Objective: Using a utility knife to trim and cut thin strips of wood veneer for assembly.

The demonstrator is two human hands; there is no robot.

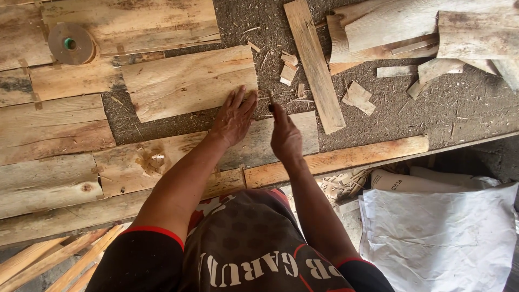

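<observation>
Veneer work at a rough counter: we press our left hand flat, fingers spread, onto the near right corner of a thin, pale veneer sheet, while our right hand is closed around a small dark tool whose tip stands just off the sheet's right edge. What kind of tool it is we cannot tell; most of it is hidden in the fist. The sheet lies directly ahead of the left hand, overlapping other sheets joined with tape strips to that hand's left. We judge the sheet light, slightly flexible and brittle along the grain, with ragged edges that could split or splinter, so it seems best held flat under the palm near the edge being worked, or lifted with both hands at opposite long sides. A roll of brown tape sits well away, beyond the left hand. Offcuts and a narrow wood strip lie beyond the right hand, and white sacks are piled below it.
</observation>
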